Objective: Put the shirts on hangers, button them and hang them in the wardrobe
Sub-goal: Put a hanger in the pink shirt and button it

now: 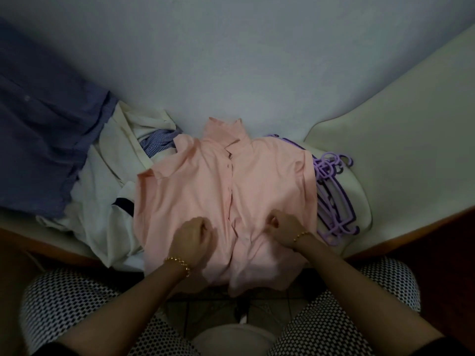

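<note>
Pink button-front fabric shirt (223,191) lies front-up at the near edge of the white padded surface (365,191), placket exposed for buttoning. Right hand (284,226) pinches cloth beside the lower placket; left hand (192,237) rests curled opposite, grip indeterminate.

Dim rm: pale wall (231,60), cream cushion (398,124), wood frame (424,240).
</note>
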